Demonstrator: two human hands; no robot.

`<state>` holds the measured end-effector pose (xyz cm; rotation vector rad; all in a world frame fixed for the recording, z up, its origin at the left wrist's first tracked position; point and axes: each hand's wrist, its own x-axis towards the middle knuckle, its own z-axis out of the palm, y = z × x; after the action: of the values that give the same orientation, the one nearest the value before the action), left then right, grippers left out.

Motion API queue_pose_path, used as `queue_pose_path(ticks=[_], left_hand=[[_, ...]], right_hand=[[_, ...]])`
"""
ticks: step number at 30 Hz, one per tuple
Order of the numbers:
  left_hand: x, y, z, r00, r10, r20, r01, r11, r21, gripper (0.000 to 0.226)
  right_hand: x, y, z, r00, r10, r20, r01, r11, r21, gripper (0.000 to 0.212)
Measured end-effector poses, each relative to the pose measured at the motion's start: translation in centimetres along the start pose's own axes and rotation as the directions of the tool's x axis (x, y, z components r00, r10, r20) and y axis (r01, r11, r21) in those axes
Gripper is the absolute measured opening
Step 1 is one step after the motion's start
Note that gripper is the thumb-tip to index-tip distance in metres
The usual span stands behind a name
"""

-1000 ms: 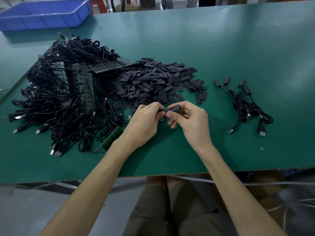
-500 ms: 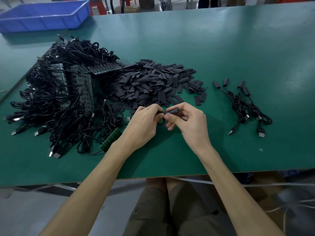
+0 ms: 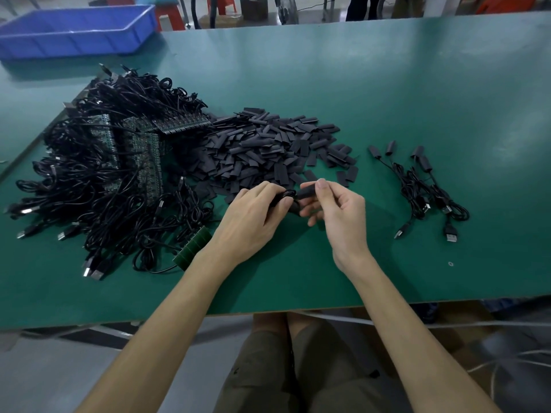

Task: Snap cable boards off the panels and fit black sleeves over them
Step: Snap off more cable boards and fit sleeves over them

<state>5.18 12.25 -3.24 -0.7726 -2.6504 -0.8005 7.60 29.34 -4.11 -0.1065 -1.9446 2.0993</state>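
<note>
My right hand (image 3: 337,213) pinches a black sleeve (image 3: 307,192) between thumb and forefinger. My left hand (image 3: 253,213) grips a black cable (image 3: 286,195) right at the sleeve's left end; the board on it is hidden by my fingers. Both hands hover just in front of a big heap of loose black sleeves (image 3: 268,147). To the left lies a tangle of black cables still joined to green board panels (image 3: 131,150). A few sleeved cables (image 3: 423,186) lie to the right.
A green strip of panel (image 3: 192,248) lies beside my left wrist. A blue bin (image 3: 74,31) stands at the table's far left corner. The green table (image 3: 387,84) reaches far back and right; its front edge is near my lap.
Both hands stayed together at the same spot. The sleeve in my right hand has shifted slightly against the cable end held by my left hand.
</note>
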Motion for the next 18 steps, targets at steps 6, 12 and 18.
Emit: queue_pose_path(ticks=[6, 12, 18], left_hand=[[0.0, -0.2, 0.0, 1.000, 0.014, -0.011, -0.014, 1.000, 0.021, 0.033], [0.6, -0.5, -0.5, 0.994, -0.023, 0.107, 0.033, 0.995, -0.096, 0.038], [2.5, 0.0, -1.8, 0.987, -0.088, 0.137, 0.118, 0.967, -0.226, 0.012]], right_hand=[[0.0, 0.0, -0.1, 0.999, -0.009, -0.041, 0.010, 1.000, 0.012, 0.029], [0.2, 0.0, -0.2, 0.988, 0.043, -0.148, -0.024, 0.991, 0.129, 0.030], [0.5, -0.3, -0.2, 0.986, 0.111, -0.125, -0.081, 0.970, 0.228, 0.043]])
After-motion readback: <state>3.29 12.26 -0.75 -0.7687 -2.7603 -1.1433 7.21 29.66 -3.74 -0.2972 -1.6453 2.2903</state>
